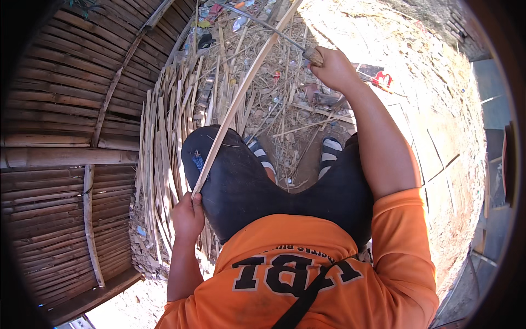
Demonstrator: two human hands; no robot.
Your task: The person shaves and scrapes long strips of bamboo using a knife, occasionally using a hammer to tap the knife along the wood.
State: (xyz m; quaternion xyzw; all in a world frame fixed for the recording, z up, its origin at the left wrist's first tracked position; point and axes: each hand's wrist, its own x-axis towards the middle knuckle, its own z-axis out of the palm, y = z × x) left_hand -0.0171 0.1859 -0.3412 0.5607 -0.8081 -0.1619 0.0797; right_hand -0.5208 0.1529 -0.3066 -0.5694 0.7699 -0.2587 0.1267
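Note:
A long, pale bamboo strip (236, 101) slants from beside my left thigh up past the top edge of the view. Near its lower end, my left hand (188, 218) is closed around it. Out in front and to the right, my right hand (333, 68) grips the wooden handle of a knife (312, 56). The knife's long, narrow blade points up and to the left, crossing the strip near the top. Whether blade and strip touch, I cannot tell. The strip passes over my dark trouser leg (241, 181).
Many split bamboo strips (159, 148) lie piled along my left side, beside a bamboo slat wall (60, 115). Shavings and litter (279, 93) cover the ground ahead, around my striped footwear (329, 153). A red and white wrapper (382, 80) lies beyond my right forearm.

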